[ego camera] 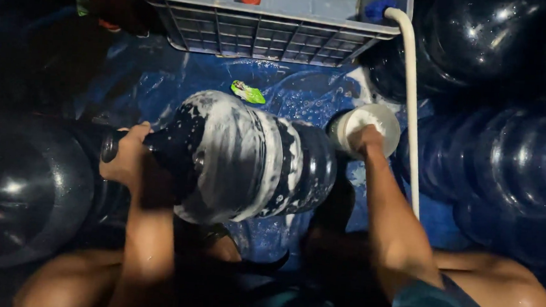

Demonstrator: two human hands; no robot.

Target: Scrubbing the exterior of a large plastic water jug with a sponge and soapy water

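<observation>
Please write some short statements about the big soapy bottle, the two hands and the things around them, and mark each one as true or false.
1. The left hand grips the neck of the large water bottle. True.
2. The bottle stands upright. False: it lies on its side, streaked with white foam.
3. The right hand is in the small white tub of white foam. True.
4. The white hose runs into the bottle's mouth. False: it hangs over the rim of the grey crate.
5. The green wrapper lies inside the crate. False: it lies on the wet blue sheet in front of it.
</observation>
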